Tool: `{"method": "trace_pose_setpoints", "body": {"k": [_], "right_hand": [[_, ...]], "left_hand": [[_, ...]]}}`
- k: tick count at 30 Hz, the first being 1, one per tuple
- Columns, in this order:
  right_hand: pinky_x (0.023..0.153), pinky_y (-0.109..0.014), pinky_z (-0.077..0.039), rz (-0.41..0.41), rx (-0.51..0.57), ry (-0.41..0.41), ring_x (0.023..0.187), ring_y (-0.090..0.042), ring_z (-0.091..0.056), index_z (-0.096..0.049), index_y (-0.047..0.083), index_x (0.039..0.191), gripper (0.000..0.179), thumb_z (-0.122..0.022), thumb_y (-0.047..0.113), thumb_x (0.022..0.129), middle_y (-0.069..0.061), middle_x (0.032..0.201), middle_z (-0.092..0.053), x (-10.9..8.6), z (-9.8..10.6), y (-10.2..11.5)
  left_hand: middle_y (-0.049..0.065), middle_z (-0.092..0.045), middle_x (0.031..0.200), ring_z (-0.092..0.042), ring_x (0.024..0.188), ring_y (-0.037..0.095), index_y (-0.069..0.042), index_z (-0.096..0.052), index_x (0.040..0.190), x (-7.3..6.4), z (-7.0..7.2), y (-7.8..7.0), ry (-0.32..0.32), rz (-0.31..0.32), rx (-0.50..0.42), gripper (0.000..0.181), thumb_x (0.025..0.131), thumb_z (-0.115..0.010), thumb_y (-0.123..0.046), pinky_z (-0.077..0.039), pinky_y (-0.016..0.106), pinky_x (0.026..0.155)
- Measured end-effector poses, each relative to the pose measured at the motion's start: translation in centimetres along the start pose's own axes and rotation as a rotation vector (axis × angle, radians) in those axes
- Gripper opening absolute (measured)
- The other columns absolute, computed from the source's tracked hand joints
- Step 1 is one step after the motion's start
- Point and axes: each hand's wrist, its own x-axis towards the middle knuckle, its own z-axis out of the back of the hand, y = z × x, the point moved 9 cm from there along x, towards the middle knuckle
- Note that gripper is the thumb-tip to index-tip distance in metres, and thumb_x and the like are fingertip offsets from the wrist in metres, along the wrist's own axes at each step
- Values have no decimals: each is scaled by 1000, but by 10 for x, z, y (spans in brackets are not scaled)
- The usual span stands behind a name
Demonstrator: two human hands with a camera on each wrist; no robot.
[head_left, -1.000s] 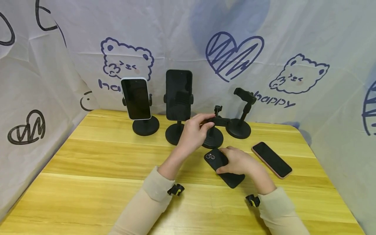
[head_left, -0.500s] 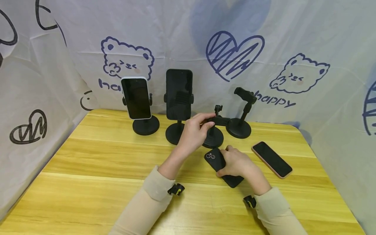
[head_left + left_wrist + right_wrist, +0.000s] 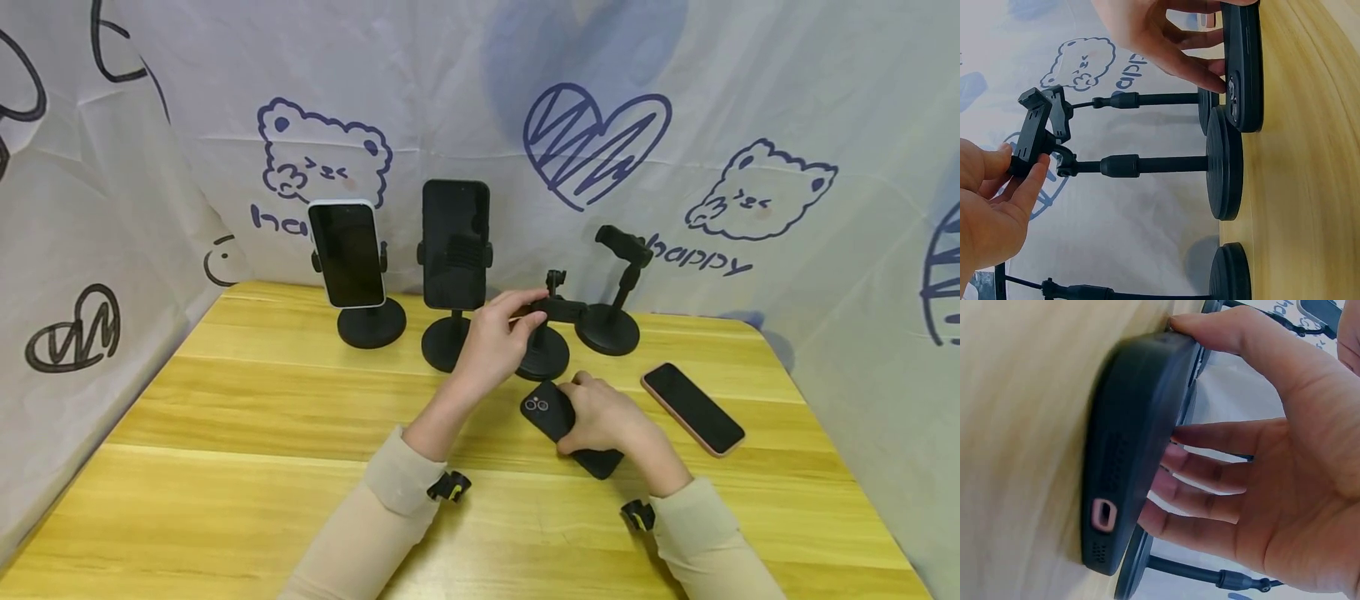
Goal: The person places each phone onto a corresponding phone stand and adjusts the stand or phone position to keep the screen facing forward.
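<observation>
My left hand (image 3: 495, 337) pinches the black clamp (image 3: 1030, 139) of an unloaded phone stand between thumb and fingers. The stand's round base (image 3: 543, 354) rests on the table, its pole upright. In front of it my right hand (image 3: 603, 417) grips a black phone (image 3: 547, 408) across its width, thumb at one long edge and fingers at the other. The phone's camera side faces up, and its charging port end (image 3: 1102, 515) shows in the right wrist view. Whether the phone is fully on the table or slightly raised, I cannot tell.
A white-rimmed phone (image 3: 347, 254) and a black phone (image 3: 455, 246) sit upright in two stands on the left. Another stand (image 3: 609, 327) with a bare holder is at the back right. A pink-edged phone (image 3: 693, 409) lies screen up on the wooden table (image 3: 247, 467).
My right hand has drawn its grip tighter around the black phone, whose near end has turned slightly to the right. My left hand stays on the stand's clamp.
</observation>
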Motion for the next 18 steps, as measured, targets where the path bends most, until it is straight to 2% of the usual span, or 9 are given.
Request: {"method": "trace_pose_setpoints", "body": {"k": [4, 11, 18], "right_hand": [[83, -47, -56, 12, -1, -60, 103, -30, -60, -59, 2, 145, 89, -94, 35, 70, -18, 129, -58, 0, 6, 1], [83, -55, -58, 48, 26, -225, 115, -34, -59, -58, 4, 146, 91, -94, 35, 69, -18, 136, -57, -6, 21, 7], [80, -53, -60, 110, 38, -365, 114, -32, -58, -55, 7, 150, 96, -95, 38, 68, -16, 136, -55, -11, 34, 20]], "left_hand": [[8, -65, 136, -67, 118, 22, -6, -64, 141, 0, -1, 1, 5, 0, -33, 37, 105, -63, -15, -56, 30, 99], [9, -64, 137, -67, 118, 22, -6, -63, 141, 1, 0, 0, 11, -3, -57, 37, 104, -64, -13, -56, 28, 100], [9, -64, 136, -67, 120, 21, -9, -64, 140, -2, 6, -2, -5, 7, -38, 35, 105, -64, -11, -55, 28, 101]]}}
